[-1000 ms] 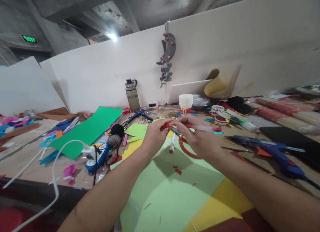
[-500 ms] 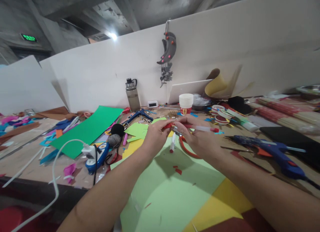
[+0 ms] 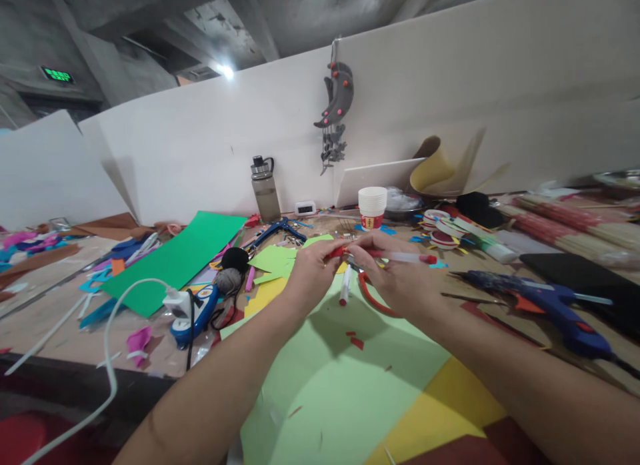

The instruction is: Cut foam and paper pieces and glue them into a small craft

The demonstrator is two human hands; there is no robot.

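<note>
My left hand [image 3: 311,273] and my right hand [image 3: 397,278] meet above a light green sheet [image 3: 340,378]. The left fingers pinch a small red piece [image 3: 338,251]. The right hand is closed on a white marker with a red cap [image 3: 410,257] that points right. Under the hands lie a white glue stick [image 3: 345,288] and a red ring-shaped cutout [image 3: 375,301]. Small red scraps [image 3: 356,341] dot the green sheet.
A blue glue gun [image 3: 545,306] lies at the right, another blue one [image 3: 193,313] with a white cable at the left. A dark green sheet [image 3: 175,261], a water bottle [image 3: 265,191], stacked paper cups [image 3: 372,207], tape rolls and paper scraps crowd the table. White partition boards stand behind.
</note>
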